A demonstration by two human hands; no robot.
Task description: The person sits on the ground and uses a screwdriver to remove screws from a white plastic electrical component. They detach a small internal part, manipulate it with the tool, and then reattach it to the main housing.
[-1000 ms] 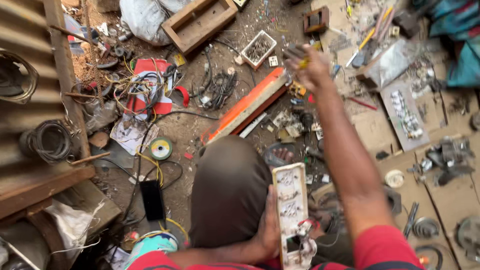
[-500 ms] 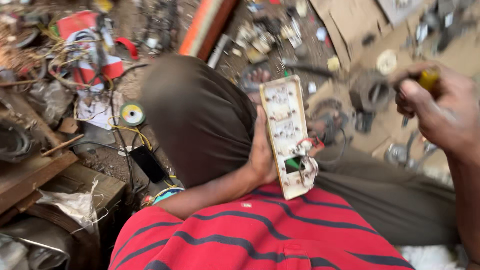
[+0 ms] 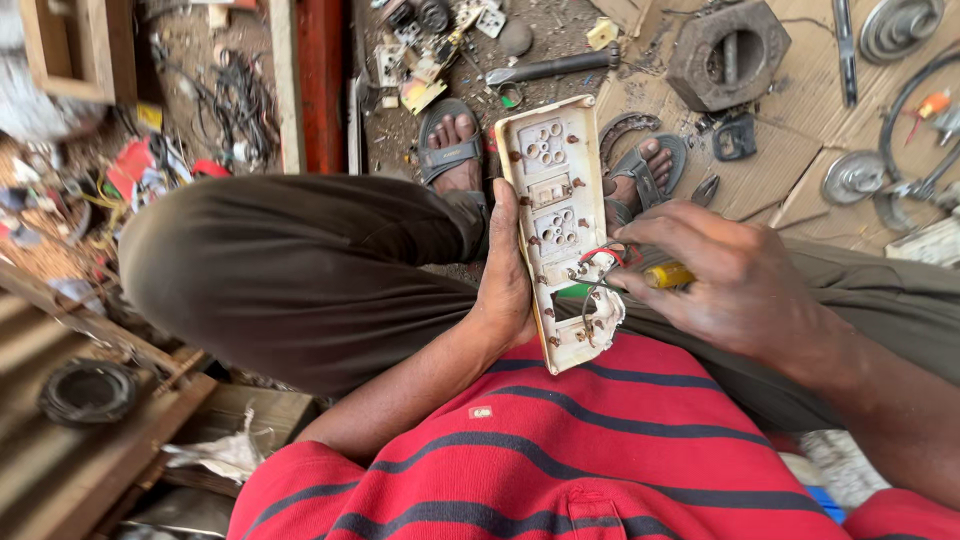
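Note:
My left hand [image 3: 508,270] grips the left edge of a long cream switch-and-socket board [image 3: 552,205], held upright over my lap. Loose red and white wires [image 3: 598,268] and a small part hang at an opening near the board's lower end. My right hand [image 3: 735,285] is closed around a yellow-handled screwdriver [image 3: 668,275], its tip at those wires. Below the board are my brown trousers [image 3: 290,270] and sandalled feet [image 3: 455,140].
Scattered on the ground are a red bar [image 3: 323,80], socket parts [image 3: 420,55], a dark metal rod [image 3: 545,68], a heavy square metal block [image 3: 728,50] on cardboard, round metal discs [image 3: 855,178] at right, tangled wires [image 3: 160,165] and a wooden box [image 3: 60,50] at left.
My right hand came back from reaching far out with the screwdriver and now works at the board's wires. The view tilted down and closer to my lap.

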